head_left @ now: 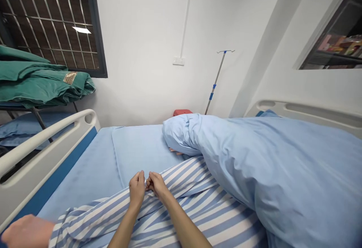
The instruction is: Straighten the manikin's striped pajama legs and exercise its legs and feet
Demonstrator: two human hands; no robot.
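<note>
My left hand [137, 188] and my right hand [156, 185] are side by side, both closed in a pinch on the blue-and-white striped garment [195, 210] worn by a person lying on the bed. The hands grip the cloth at a fold over the sleeve, knuckles nearly touching. The lying person's hand [26, 231] shows at the bottom left, sticking out of the striped sleeve. A light blue quilt [271, 165] covers most of that person on the right, bunched up at its far end.
The bed has a blue sheet [113, 153] and a white side rail [45, 142] on the left. Folded green cloths [36, 82] lie on a rack at far left. An IV pole [216, 78] stands by the white wall, with a red object [182, 112] behind the quilt.
</note>
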